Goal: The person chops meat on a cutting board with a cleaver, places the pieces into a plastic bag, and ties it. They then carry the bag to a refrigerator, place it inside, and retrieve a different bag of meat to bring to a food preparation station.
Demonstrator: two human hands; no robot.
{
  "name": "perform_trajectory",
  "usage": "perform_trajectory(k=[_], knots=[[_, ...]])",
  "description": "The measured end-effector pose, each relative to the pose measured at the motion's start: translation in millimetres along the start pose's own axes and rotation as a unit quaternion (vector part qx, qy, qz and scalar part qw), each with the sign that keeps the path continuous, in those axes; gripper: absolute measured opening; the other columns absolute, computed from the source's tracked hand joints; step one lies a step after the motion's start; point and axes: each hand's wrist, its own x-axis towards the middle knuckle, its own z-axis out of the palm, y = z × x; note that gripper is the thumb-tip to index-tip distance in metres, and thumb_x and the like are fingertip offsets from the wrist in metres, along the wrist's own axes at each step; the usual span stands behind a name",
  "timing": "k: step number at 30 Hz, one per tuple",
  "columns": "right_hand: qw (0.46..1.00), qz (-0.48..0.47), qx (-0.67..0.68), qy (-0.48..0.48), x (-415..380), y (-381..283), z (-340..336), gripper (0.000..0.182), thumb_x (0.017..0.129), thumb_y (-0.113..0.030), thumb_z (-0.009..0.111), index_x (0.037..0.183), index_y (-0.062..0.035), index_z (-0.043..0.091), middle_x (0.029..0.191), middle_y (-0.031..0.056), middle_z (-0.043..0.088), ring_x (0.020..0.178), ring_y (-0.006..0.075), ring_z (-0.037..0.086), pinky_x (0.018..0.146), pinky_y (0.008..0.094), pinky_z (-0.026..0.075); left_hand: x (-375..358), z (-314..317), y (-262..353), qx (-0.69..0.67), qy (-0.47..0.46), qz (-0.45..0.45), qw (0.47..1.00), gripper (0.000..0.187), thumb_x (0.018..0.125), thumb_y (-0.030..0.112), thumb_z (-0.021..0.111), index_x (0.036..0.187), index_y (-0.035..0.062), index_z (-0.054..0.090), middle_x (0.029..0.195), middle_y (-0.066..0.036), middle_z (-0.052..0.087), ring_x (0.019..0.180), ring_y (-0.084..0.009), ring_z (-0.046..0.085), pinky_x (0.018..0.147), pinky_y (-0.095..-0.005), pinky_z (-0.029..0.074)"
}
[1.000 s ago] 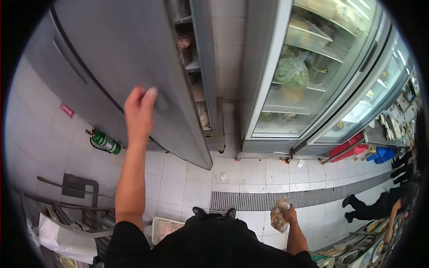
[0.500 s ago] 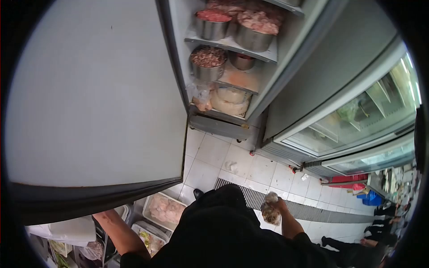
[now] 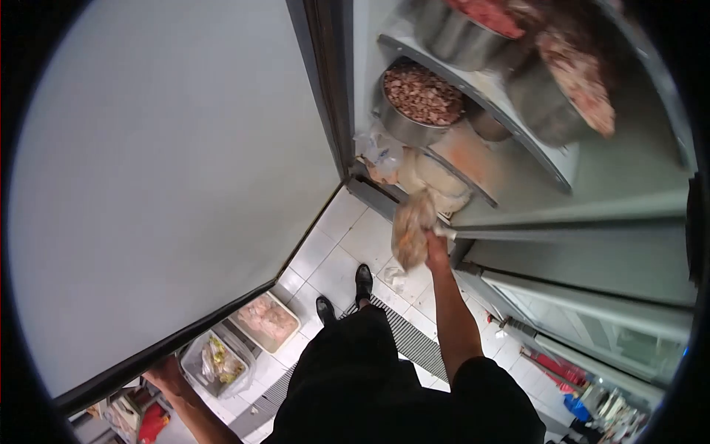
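My right hand [image 3: 437,250] is closed on the gathered neck of a clear plastic bag of brownish food [image 3: 412,229]. The bag is held in front of the lowest compartment of an open upright refrigerator and is slightly blurred. At the lower left, my left hand [image 3: 168,375] grips the outer edge of the wide pale refrigerator door [image 3: 170,170]; its fingertips are hidden behind the edge. Near the bag, on the refrigerator's bottom, lie large pale wrapped bundles [image 3: 433,177] and a clear bag with pinkish contents [image 3: 381,159].
Shelves hold a metal pot of diced meat [image 3: 421,96], a pot of red mince [image 3: 481,29] and a tilted-looking pot of pale meat [image 3: 558,92]. Tubs of pink meat [image 3: 288,337] and bagged vegetables [image 3: 214,362] stand below the door. A floor grate [image 3: 410,337] crosses the tiles.
My right hand has carried the bag from beside my body forward to the open refrigerator. The view has turned and come closer to the shelves. My left hand is still at the door edge.
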Motion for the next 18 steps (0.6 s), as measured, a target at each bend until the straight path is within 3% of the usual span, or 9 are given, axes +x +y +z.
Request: perform_trajectory(k=[1, 2, 4, 6, 7, 9, 13, 15, 18], knots=[[0.994, -0.062, 0.089, -0.030, 26.4, -15.8, 25.7, 0.048, 0.085, -0.011, 0.063, 0.131, -0.0015, 0.051, 0.116, 0.0080, 0.061, 0.105, 0.0219, 0.061, 0.090, 0.0369, 0.052, -1.4, 30.9, 45.5, -0.365, -0.076, -0.177, 0.911, 0.041, 0.091, 0.044, 0.058, 0.117, 0.0125, 0.062, 0.116, -0.007, 0.066, 0.106, -0.0261, 0.062, 0.097, -0.0415, 0.048], [0.975, -0.120, 0.179, -0.056, 46.9, -33.2, 50.5, 0.051, 0.086, -0.011, 0.063, 0.134, -0.0017, 0.048, 0.123, 0.0096, 0.059, 0.111, 0.0238, 0.060, 0.093, 0.0392, 0.052, -1.8, 35.4, 53.1, -0.353, -0.065, -0.182, 0.915, 0.041, 0.091, 0.044, 0.058, 0.117, 0.0125, 0.062, 0.116, -0.007, 0.066, 0.106, -0.0261, 0.062, 0.097, -0.0415, 0.048], [0.959, -0.101, 0.242, -0.105, 98.5, -59.7, 79.0, 0.050, 0.090, -0.010, 0.058, 0.137, -0.0041, 0.044, 0.132, 0.0118, 0.053, 0.120, 0.0274, 0.055, 0.098, 0.0422, 0.050, 1.2, 36.1, 55.7, -0.344, -0.095, -0.143, 0.923, 0.044, 0.091, 0.046, 0.058, 0.118, 0.0113, 0.062, 0.118, -0.007, 0.065, 0.109, -0.0267, 0.060, 0.099, -0.0437, 0.046], [0.949, -0.079, 0.263, -0.153, 146.9, -75.5, 91.3, 0.046, 0.094, -0.014, 0.055, 0.138, -0.0068, 0.045, 0.135, 0.0104, 0.053, 0.122, 0.0277, 0.054, 0.103, 0.0434, 0.047, 3.7, 6.3, 39.0, -0.307, -0.056, -0.151, 0.938, 0.048, 0.089, 0.047, 0.060, 0.119, 0.0102, 0.061, 0.119, -0.008, 0.064, 0.112, -0.0267, 0.058, 0.102, -0.0463, 0.043], [0.950, -0.070, 0.261, -0.154, 166.5, -84.3, 99.4, 0.046, 0.094, -0.014, 0.055, 0.138, -0.0068, 0.045, 0.135, 0.0104, 0.053, 0.122, 0.0277, 0.054, 0.103, 0.0434, 0.047, 4.3, 9.0, 44.4, -0.323, -0.072, -0.165, 0.929, 0.050, 0.088, 0.048, 0.060, 0.119, 0.0097, 0.060, 0.119, -0.008, 0.064, 0.114, -0.0272, 0.057, 0.103, -0.0472, 0.041], [0.925, -0.111, 0.338, -0.133, 196.0, -98.8, 114.3, 0.044, 0.096, -0.029, 0.052, 0.134, -0.0073, 0.049, 0.132, 0.0106, 0.056, 0.121, 0.0281, 0.055, 0.105, 0.0429, 0.043, 3.9, 15.2, 53.3, -0.333, -0.080, -0.179, 0.922, 0.051, 0.088, 0.049, 0.061, 0.120, 0.0092, 0.060, 0.120, -0.008, 0.063, 0.115, -0.0277, 0.056, 0.104, -0.0480, 0.039], [0.899, -0.132, 0.386, -0.157, 235.2, -106.3, 138.8, 0.045, 0.096, -0.028, 0.055, 0.131, -0.0015, 0.051, 0.131, 0.0152, 0.057, 0.123, 0.0321, 0.052, 0.107, 0.0450, 0.040, 6.4, 15.5, 58.4, -0.289, -0.053, -0.175, 0.940, 0.055, 0.088, 0.050, 0.060, 0.124, 0.0092, 0.057, 0.123, -0.009, 0.061, 0.117, -0.0291, 0.054, 0.106, -0.0480, 0.038], [0.937, -0.165, 0.280, -0.130, 247.3, -99.8, 155.6, 0.045, 0.095, -0.027, 0.056, 0.131, -0.0009, 0.051, 0.132, 0.0160, 0.056, 0.124, 0.0327, 0.051, 0.107, 0.0451, 0.040, 10.1, -9.5, 47.9, -0.315, -0.106, -0.183, 0.925, 0.063, 0.087, 0.052, 0.059, 0.133, 0.0108, 0.051, 0.135, -0.010, 0.053, 0.126, -0.0331, 0.047, 0.109, -0.0548, 0.032], [0.965, -0.219, 0.117, -0.084, 257.5, -94.2, 177.3, 0.045, 0.095, -0.027, 0.057, 0.131, 0.0001, 0.051, 0.132, 0.0172, 0.056, 0.124, 0.0338, 0.050, 0.107, 0.0452, 0.039, 9.7, -21.2, 43.0, -0.277, -0.046, -0.160, 0.946, 0.061, 0.088, 0.053, 0.057, 0.129, 0.0081, 0.053, 0.128, -0.010, 0.057, 0.121, -0.0303, 0.051, 0.106, -0.0496, 0.038]])
